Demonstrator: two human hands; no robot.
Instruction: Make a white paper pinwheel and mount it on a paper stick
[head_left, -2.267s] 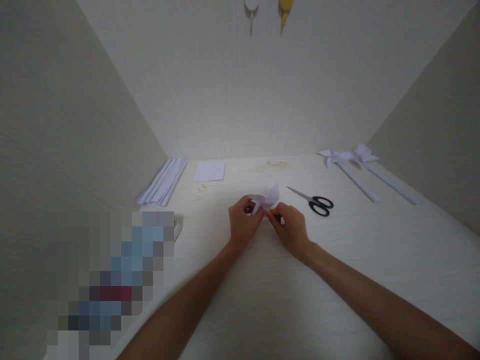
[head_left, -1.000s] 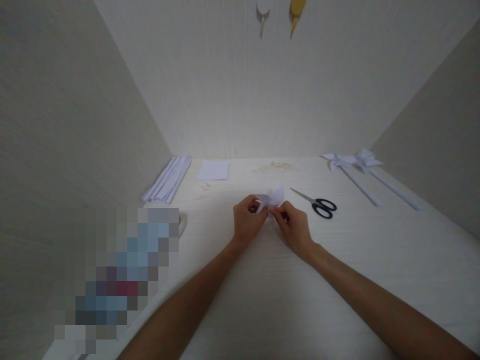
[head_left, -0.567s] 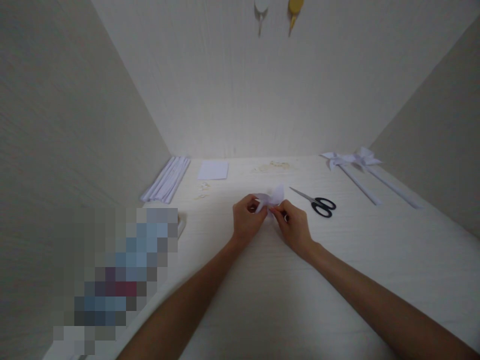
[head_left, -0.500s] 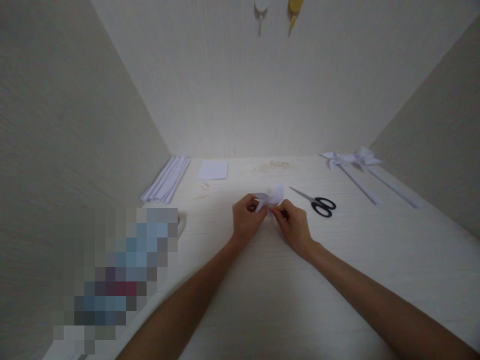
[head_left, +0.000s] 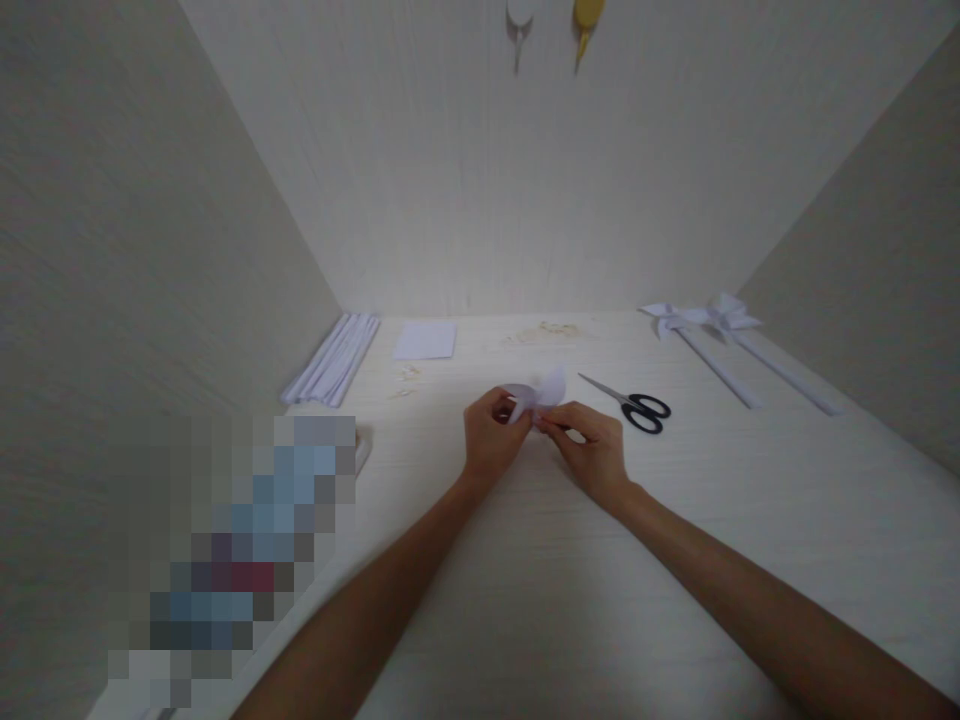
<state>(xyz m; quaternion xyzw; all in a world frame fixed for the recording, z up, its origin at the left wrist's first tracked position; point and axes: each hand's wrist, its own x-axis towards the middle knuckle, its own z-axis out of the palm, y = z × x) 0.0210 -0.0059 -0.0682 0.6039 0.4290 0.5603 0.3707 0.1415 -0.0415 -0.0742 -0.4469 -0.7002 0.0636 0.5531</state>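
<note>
A small folded piece of white paper (head_left: pixel 541 390) is held just above the pale table (head_left: pixel 570 600), near its middle. My left hand (head_left: pixel 491 445) pinches the paper's left side with curled fingers. My right hand (head_left: pixel 592 450) pinches its right side, thumb and fingers pressed together. Both hands meet at the paper. Black-handled scissors (head_left: pixel 634 405) lie on the table just right of my right hand, blades pointing back left.
A bundle of white paper sticks (head_left: pixel 334 358) lies by the left wall, a white paper sheet (head_left: pixel 425 340) beside it. Two finished paper pinwheels on sticks (head_left: pixel 720 335) lie at the back right. Small scraps (head_left: pixel 544 332) sit near the back wall. Walls enclose three sides.
The hands stay together on the paper. My right hand has turned a little flatter and the paper's raised flap has dropped slightly lower.
</note>
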